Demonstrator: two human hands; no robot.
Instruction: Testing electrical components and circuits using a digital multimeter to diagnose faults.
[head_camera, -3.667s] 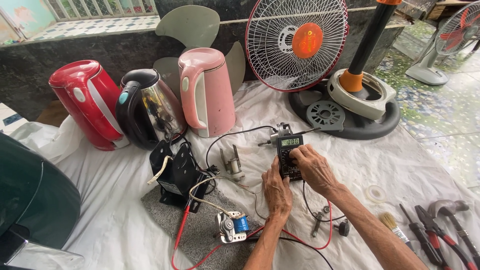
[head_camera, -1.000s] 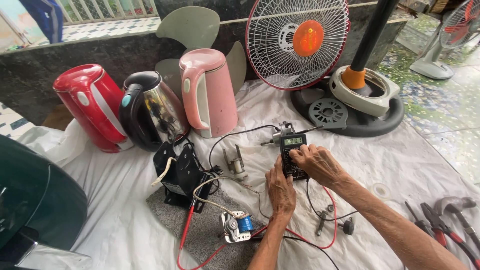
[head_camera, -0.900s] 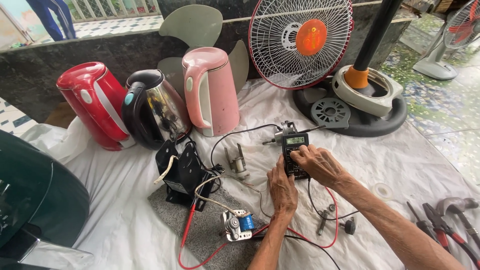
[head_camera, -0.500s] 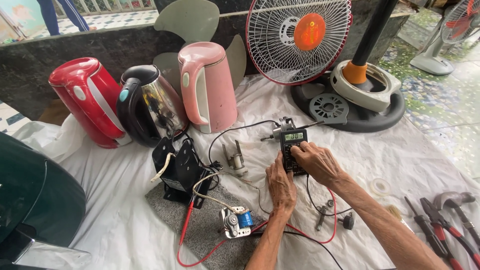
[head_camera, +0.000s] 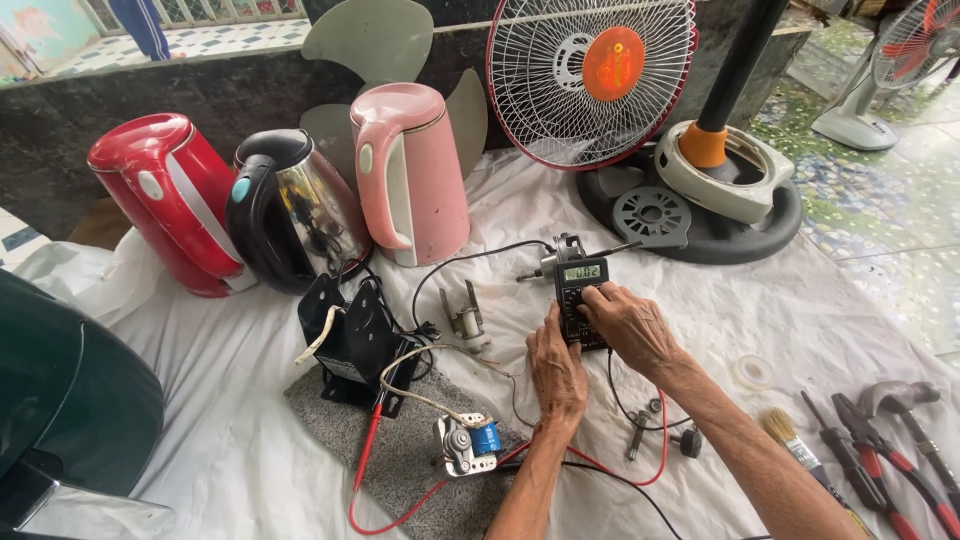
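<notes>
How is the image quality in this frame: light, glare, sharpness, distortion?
Head view: soft daylight, weak shadows; both hands, left hand and right hand, and the multimeter look sharp; the steel kettle shows bright reflections; wide-lens bending at the edges; the dark green object at left is cropped.

Three electric kettles stand in a row: one red kettle, one black and steel kettle, one pink kettle. One round fan grille with an orange centre, one dark fan base, and one whole standing fan at far right. One multimeter. One small motor with a blue part. One paintbrush. Two hands: the left hand and the right hand.
</notes>
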